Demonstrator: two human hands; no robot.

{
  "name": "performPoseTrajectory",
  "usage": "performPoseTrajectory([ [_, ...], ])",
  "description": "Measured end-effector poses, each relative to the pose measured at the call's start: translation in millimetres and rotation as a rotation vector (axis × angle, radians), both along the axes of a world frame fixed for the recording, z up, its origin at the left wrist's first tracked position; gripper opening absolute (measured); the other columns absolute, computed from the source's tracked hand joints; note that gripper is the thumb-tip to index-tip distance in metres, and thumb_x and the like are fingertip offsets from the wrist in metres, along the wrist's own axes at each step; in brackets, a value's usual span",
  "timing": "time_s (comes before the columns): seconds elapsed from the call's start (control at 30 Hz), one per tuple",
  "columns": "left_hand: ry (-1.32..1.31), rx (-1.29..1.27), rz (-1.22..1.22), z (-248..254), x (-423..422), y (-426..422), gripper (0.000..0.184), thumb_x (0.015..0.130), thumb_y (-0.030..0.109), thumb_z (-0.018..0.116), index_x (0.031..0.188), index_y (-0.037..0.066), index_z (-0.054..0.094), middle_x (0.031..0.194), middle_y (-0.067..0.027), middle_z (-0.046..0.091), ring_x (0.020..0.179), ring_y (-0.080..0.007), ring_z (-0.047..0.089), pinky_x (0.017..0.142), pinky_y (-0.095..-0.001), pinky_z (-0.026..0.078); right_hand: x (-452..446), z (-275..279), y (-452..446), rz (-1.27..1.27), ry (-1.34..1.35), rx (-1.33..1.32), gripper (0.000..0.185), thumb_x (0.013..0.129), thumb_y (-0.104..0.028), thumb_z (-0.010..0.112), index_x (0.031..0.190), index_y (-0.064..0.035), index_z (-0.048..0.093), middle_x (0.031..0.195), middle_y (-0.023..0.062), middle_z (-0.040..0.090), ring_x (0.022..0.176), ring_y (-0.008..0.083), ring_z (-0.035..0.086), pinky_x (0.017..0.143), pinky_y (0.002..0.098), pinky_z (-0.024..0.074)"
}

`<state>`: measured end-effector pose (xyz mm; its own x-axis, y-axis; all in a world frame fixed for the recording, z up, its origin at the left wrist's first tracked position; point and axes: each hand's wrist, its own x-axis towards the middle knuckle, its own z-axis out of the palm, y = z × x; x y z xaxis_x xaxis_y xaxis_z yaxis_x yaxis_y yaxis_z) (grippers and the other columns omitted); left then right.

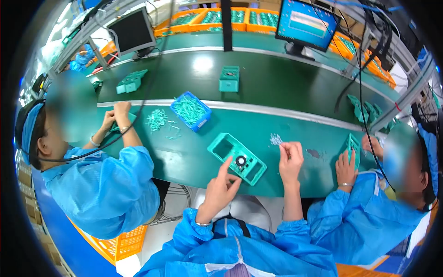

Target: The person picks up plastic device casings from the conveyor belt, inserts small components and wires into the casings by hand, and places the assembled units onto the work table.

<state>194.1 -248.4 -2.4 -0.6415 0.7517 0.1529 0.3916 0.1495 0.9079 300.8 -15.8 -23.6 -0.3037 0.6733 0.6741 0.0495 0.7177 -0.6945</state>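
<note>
A green plastic housing (223,146) lies at a slant on the bench in front of me, with a round black part (241,161) inside it. At its near edge is my left hand (221,190), index finger stretched toward the round part and the other fingers loosely bent; it holds nothing. Whether the fingertip touches the housing I cannot tell. To the right, my right hand (290,161) has its fingertips pinched together just beside a small pile of pale, tiny pieces (275,139). Anything between those fingertips is too small to make out.
A blue bin (190,111) of thin green pieces stands behind the housing, with a loose heap (157,119) beside it. Co-workers in blue smocks sit left (101,189) and right (364,217), handling green parts. On the dark conveyor stands another housing (229,84). Black cables (361,87) hang at right.
</note>
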Motion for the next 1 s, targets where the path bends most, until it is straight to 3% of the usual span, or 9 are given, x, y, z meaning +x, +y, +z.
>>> performPoseTrajectory([
  [0.17, -0.011, 0.003, 0.064, 1, -29, -4, 0.072, 0.091, 0.004, 0.075, 0.156, 0.007, 0.045, 0.093, -0.0102, 0.074, 0.066, -0.0212, 0.069, 0.063, -0.0329, 0.056, 1, -4, 1, 0.034, 0.005, -0.026, 0.009, 0.091, 0.007, 0.074, 0.096, 0.0012, 0.069, 0.094, 0.0125, 0.064, 0.071, 0.0217, 0.064, 0.060, 0.0326, 0.0524],
  [0.27, 0.144, 0.019, 0.183, 11, -63, -12, 0.071, 0.087, -0.001, 0.076, 0.152, 0.008, 0.051, 0.111, -0.0118, 0.070, 0.087, -0.0241, 0.071, 0.078, -0.0349, 0.058, 1, -1, -1, 0.065, 0.018, -0.038, 0.009, 0.091, 0.007, 0.074, 0.096, 0.0012, 0.070, 0.094, 0.0125, 0.064, 0.070, 0.0210, 0.064, 0.059, 0.0320, 0.0518],
  [0.33, 0.478, 0.003, 0.080, 25, -80, -18, 0.073, 0.079, -0.007, 0.077, 0.147, 0.008, 0.057, 0.129, -0.0143, 0.063, 0.108, -0.0254, 0.065, 0.092, -0.0361, 0.054, 0, 2, -1, 0.054, -0.005, 0.002, 0.008, 0.092, 0.007, 0.073, 0.096, 0.0014, 0.070, 0.094, 0.0124, 0.064, 0.069, 0.0206, 0.064, 0.058, 0.0318, 0.0516],
  [0.37, 0.384, -0.054, 0.029, 30, -84, -22, 0.075, 0.076, -0.008, 0.078, 0.146, 0.010, 0.058, 0.147, -0.0168, 0.051, 0.129, -0.0346, 0.057, 0.105, -0.0423, 0.051, -1, 2, -2, 0.057, -0.008, 0.002, 0.008, 0.092, 0.007, 0.073, 0.096, 0.0014, 0.070, 0.094, 0.0124, 0.064, 0.069, 0.0206, 0.064, 0.058, 0.0318, 0.0516],
  [0.5, 0.432, -0.158, -0.027, 34, -95, -21, 0.078, 0.074, -0.008, 0.080, 0.145, 0.014, 0.059, 0.156, -0.0176, 0.042, 0.142, -0.0375, 0.050, 0.113, -0.0465, 0.048, -1, 0, -1, 0.054, -0.018, -0.013, 0.008, 0.092, 0.007, 0.073, 0.096, 0.0015, 0.070, 0.095, 0.0121, 0.064, 0.070, 0.0204, 0.064, 0.058, 0.0317, 0.0521],
  [0.6, 0.639, -0.129, -0.073, 37, -110, -12, 0.076, 0.072, -0.004, 0.083, 0.141, 0.018, 0.062, 0.157, -0.0191, 0.043, 0.140, -0.0429, 0.051, 0.112, -0.0496, 0.048, 0, -1, 0, 0.059, -0.013, -0.024, 0.007, 0.092, 0.007, 0.073, 0.097, 0.0014, 0.070, 0.096, 0.0118, 0.064, 0.069, 0.0195, 0.063, 0.058, 0.0315, 0.0515],
  [0.73, 0.712, -0.137, -0.181, 46, -123, 2, 0.071, 0.069, -0.001, 0.086, 0.134, 0.019, 0.066, 0.157, -0.0165, 0.043, 0.143, -0.0400, 0.048, 0.113, -0.0468, 0.048, -1, -3, 2, 0.051, -0.023, 0.000, 0.006, 0.093, 0.006, 0.073, 0.096, 0.0014, 0.070, 0.096, 0.0110, 0.063, 0.067, 0.0170, 0.061, 0.057, 0.0300, 0.0489],
  [0.8, 0.553, -0.198, -0.313, 39, -128, 7, 0.058, 0.070, 0.002, 0.087, 0.123, 0.017, 0.070, 0.156, -0.0133, 0.046, 0.139, -0.0390, 0.052, 0.110, -0.0465, 0.049, -2, -2, 1, 0.052, -0.008, -0.016, 0.005, 0.094, 0.006, 0.073, 0.095, 0.0020, 0.070, 0.095, 0.0091, 0.062, 0.067, 0.0138, 0.058, 0.058, 0.0281, 0.0470],
  [1.0, 0.630, -0.165, -0.323, 31, -122, 2, 0.025, 0.071, 0.010, 0.089, 0.093, 0.010, 0.076, 0.146, -0.0114, 0.056, 0.125, -0.0370, 0.057, 0.102, -0.0458, 0.051, 1, 7, -10, 0.073, 0.012, -0.046, 0.004, 0.094, 0.005, 0.073, 0.095, 0.0022, 0.070, 0.094, 0.0081, 0.062, 0.067, 0.0111, 0.056, 0.058, 0.0267, 0.0459],
])
